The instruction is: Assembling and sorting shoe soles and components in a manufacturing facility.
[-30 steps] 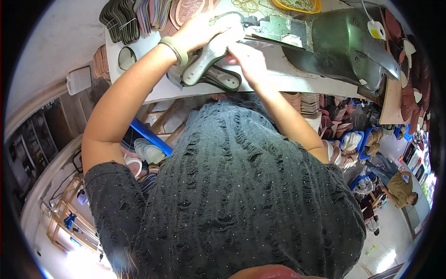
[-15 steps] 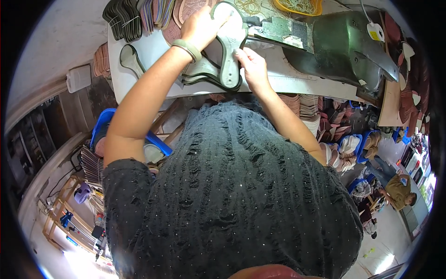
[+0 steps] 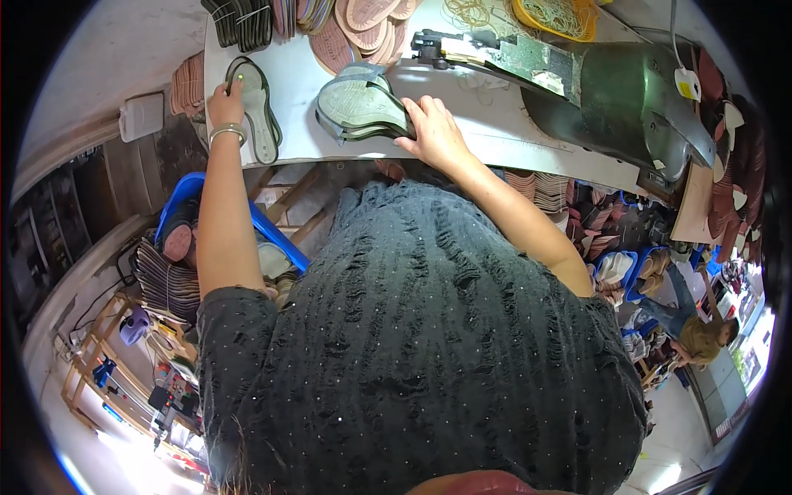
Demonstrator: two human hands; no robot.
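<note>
At the left end of the white table, my left hand (image 3: 226,106) pinches the edge of a grey-green shoe sole (image 3: 261,124) with a dark rim. That sole lies lengthwise, pointing toward me, and seems to rest on another one, mostly hidden. My right hand (image 3: 436,130) is closed around the narrow end of a small stack of similar soles (image 3: 355,101) near the table's front edge. Its thumb is on the near side, and its fingers are over the far side. How many soles it grips cannot be made out.
Pink-brown insoles (image 3: 363,29) and tied dark bundles (image 3: 239,23) line the table's far side. A green machine (image 3: 610,99) with a long arm stands to the right, beside a yellow basket (image 3: 561,18) of bands. Below left is a blue bin (image 3: 186,194). Another person (image 3: 697,334) is far right.
My left hand has carried a sole from in front of the machine's arm to the table's left end, onto the sole lying there. My right hand has shifted to the stack's narrow end.
</note>
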